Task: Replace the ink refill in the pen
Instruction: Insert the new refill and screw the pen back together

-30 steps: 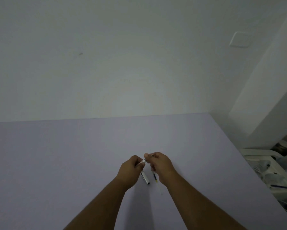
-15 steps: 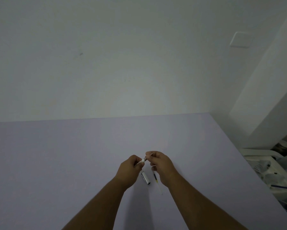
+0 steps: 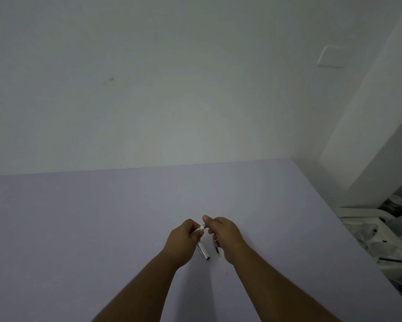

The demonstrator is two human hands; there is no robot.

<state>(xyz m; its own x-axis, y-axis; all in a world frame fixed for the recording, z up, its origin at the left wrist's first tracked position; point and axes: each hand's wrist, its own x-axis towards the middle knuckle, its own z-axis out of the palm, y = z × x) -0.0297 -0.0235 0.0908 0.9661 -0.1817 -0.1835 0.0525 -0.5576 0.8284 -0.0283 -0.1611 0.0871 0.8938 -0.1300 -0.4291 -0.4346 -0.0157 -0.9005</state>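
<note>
- Both hands meet just above the lilac table [image 3: 102,228]. The left hand [image 3: 183,239] is curled around the white pen body [image 3: 198,229], whose end shows between the two hands. The right hand [image 3: 225,233] pinches a small dark piece at that end between thumb and forefinger.
- Whether that piece is the tip section or the refill's end is too small to tell.
- A silvery pen cap [image 3: 203,251] lies on the table just under the hands. A thin refill [image 3: 218,252] with a dark and yellow end lies beside it, partly hidden by the right wrist.
- The step in hand appears to be working the end of the pen, either unscrewing it or seating a part.
- To do it well, the left hand should keep the barrel steady while the right turns or pushes straight along the pen's axis, since a sideways force could bend the thin refill.
- Staying low over the table seems wise, so a slipped part lands near the cap and does not roll toward the cluttered tray [image 3: 367,231] past the table's right edge.
</note>
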